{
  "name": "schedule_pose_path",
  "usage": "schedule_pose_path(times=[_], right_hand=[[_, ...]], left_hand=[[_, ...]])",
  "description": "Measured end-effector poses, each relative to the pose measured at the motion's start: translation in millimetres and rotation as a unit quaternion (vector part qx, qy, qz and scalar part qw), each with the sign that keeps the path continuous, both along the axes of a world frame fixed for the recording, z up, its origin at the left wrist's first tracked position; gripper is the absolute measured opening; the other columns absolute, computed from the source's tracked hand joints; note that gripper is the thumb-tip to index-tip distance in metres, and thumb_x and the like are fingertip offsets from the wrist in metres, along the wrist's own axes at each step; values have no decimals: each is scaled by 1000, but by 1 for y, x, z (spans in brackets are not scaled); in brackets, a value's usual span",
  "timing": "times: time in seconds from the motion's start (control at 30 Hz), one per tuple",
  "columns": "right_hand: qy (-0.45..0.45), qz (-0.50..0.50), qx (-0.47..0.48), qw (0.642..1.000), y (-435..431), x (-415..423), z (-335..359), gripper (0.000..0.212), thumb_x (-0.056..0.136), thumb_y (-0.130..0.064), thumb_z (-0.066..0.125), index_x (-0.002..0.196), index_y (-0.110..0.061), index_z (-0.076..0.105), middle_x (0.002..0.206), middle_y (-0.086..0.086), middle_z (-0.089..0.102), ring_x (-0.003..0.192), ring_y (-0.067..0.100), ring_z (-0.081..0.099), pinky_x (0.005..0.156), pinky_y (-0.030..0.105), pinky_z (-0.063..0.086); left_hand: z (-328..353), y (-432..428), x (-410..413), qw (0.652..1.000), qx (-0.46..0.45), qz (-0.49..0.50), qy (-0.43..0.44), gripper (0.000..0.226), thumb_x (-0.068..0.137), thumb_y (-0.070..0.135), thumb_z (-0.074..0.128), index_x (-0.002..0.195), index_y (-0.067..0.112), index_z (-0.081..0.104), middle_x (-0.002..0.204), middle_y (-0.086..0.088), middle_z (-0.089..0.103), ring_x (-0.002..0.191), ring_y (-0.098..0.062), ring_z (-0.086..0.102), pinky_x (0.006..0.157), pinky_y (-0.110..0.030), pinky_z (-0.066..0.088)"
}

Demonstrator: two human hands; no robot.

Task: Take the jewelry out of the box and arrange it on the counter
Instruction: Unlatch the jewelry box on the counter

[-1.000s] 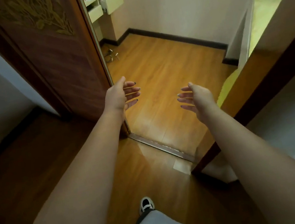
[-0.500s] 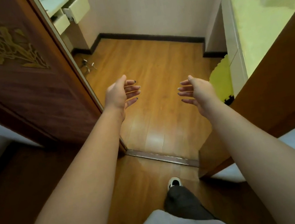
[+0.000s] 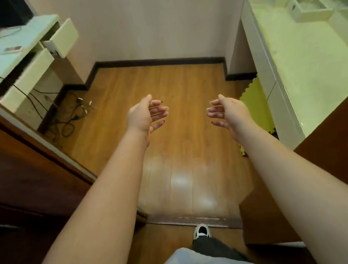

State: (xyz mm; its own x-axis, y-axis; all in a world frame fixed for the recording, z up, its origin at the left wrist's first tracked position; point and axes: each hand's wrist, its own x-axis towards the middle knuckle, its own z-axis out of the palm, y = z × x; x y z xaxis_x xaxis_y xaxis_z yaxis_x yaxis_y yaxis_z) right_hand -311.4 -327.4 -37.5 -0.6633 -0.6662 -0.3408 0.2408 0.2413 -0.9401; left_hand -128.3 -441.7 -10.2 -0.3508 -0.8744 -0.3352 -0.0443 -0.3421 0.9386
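Note:
My left hand [image 3: 143,117] and my right hand [image 3: 230,110] are stretched out in front of me over the wooden floor, palms facing each other, fingers loosely curved and holding nothing. A pale counter [image 3: 308,58] runs along the right wall. On its far end stand two small open white boxes [image 3: 309,9]; what lies inside them is too blurred to tell. No jewelry is visible.
A dark wooden door [image 3: 12,163] stands at my left and a brown door frame [image 3: 334,162] at my right. A white desk [image 3: 24,53] with open drawers is at far left, with tangled cables [image 3: 67,117] under it. A yellow-green mat [image 3: 256,106] lies by the counter.
The view has advanced through the doorway into the room. The counter, its boxes and the desk have come into fuller view. Both hands keep the same open pose.

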Motion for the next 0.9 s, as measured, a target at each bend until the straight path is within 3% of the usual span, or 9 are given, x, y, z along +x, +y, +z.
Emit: schedule_pose_path(times=[0.33, 0.53, 0.77, 0.9], right_hand=[[46, -41, 25, 998, -90, -77, 20, 31, 100, -36, 42, 96, -16, 67, 94, 6, 71, 89, 18, 69, 74, 30, 57], [16, -64, 38, 997, -138, -103, 12, 31, 100, -32, 42, 98, -13, 67, 98, 9, 71, 91, 21, 68, 76, 33, 56], [-3, -125, 47, 991, -214, -147, -10, 32, 101, -30, 42, 101, -10, 67, 98, 10, 71, 91, 20, 69, 82, 38, 56], [-5, -158, 55, 986, -264, -172, -12, 32, 101, -29, 42, 104, -9, 67, 99, 10, 71, 89, 18, 69, 82, 36, 56]], left_hand=[[15, -99, -86, 999, -7, -48, -3, 36, 99, 36, 41, 97, 10, 66, 92, -10, 73, 91, -24, 70, 84, -39, 53], [0, -151, -120, 997, 28, -72, -9, 34, 100, 33, 40, 93, 10, 64, 91, -11, 71, 88, -24, 68, 87, -38, 51], [-25, -252, -188, 990, 45, -126, -32, 34, 100, 32, 41, 90, 10, 66, 83, -7, 72, 81, -21, 69, 76, -33, 52], [-23, -316, -221, 987, 34, -155, -40, 37, 100, 33, 41, 93, 10, 68, 86, -8, 74, 87, -22, 71, 82, -36, 54]])
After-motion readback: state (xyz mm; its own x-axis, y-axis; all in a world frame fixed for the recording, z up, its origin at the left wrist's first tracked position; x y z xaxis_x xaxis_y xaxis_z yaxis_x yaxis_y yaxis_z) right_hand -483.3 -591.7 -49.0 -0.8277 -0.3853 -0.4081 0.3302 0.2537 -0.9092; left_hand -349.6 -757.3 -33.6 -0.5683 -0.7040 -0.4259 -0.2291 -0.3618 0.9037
